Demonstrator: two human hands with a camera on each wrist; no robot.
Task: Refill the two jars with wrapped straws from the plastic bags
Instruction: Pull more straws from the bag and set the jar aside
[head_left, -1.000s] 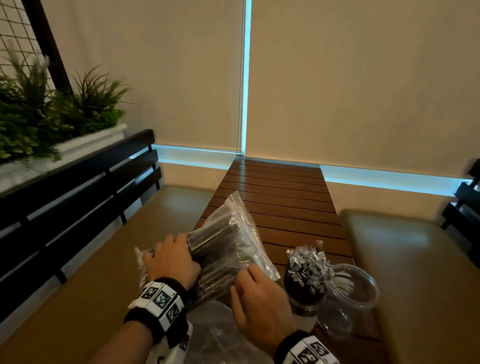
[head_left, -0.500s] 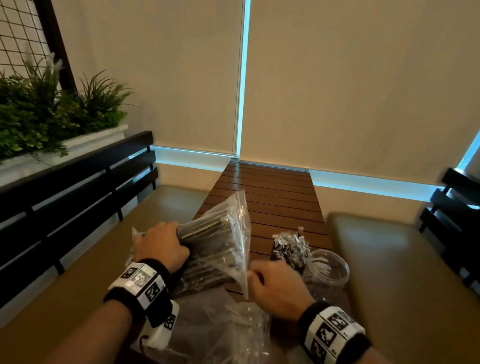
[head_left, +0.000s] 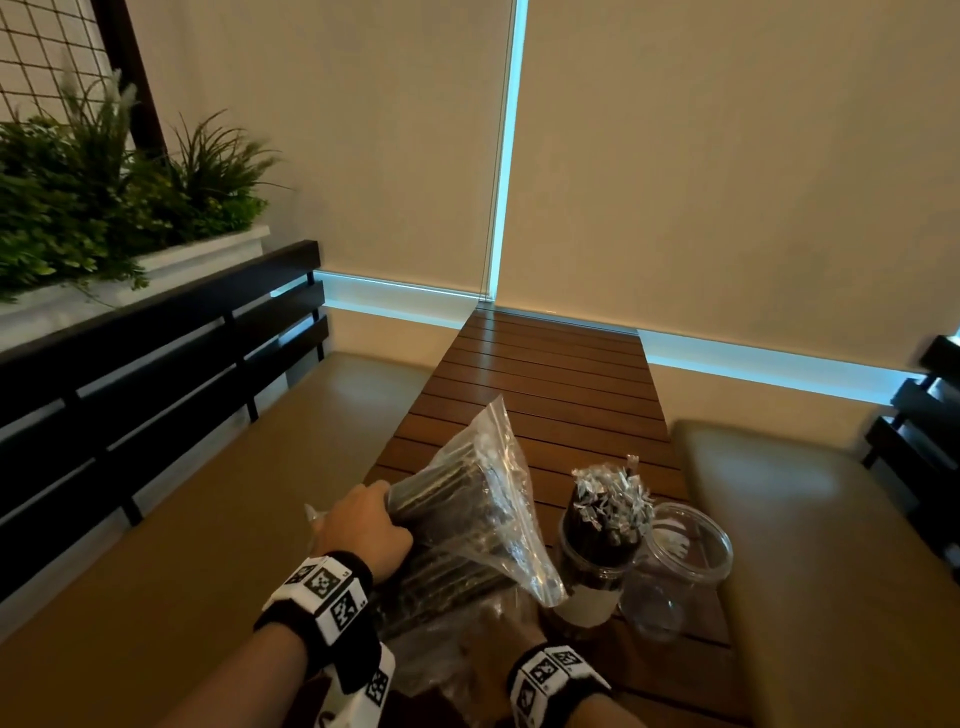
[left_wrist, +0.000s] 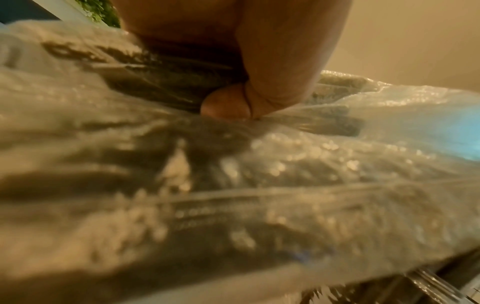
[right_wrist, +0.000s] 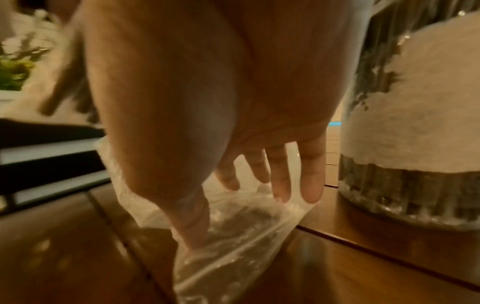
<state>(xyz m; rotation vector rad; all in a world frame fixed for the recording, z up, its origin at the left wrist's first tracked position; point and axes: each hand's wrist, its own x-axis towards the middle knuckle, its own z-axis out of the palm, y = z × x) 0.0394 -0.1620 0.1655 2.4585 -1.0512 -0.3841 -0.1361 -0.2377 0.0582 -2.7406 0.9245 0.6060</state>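
Note:
In the head view a clear plastic bag of dark wrapped straws (head_left: 457, 519) is tilted up over the near end of the slatted wooden table (head_left: 545, 374). My left hand (head_left: 374, 514) grips its lower end, and the fingers (left_wrist: 226, 105) press into the plastic. My right hand (right_wrist: 239, 216) is low beneath that bag, with straight fingers (right_wrist: 311, 181) and thumb touching a flat, nearly empty clear bag (right_wrist: 233, 242) on the table. Only its wristband (head_left: 556, 675) shows from the head. A white-labelled jar packed with straws (head_left: 597, 561) stands beside an empty clear jar (head_left: 685, 551).
Padded benches (head_left: 831, 545) run along both sides of the table, with dark slatted backrests (head_left: 156, 364). A planter of greenery (head_left: 104, 197) sits behind the left bench. The labelled jar (right_wrist: 415, 123) stands just right of my right hand. The blinds (head_left: 727, 156) close off the table's far end.
My right hand has left the straw bag's open edge and dropped under it to the flat bag on the table. The left hand keeps its hold.

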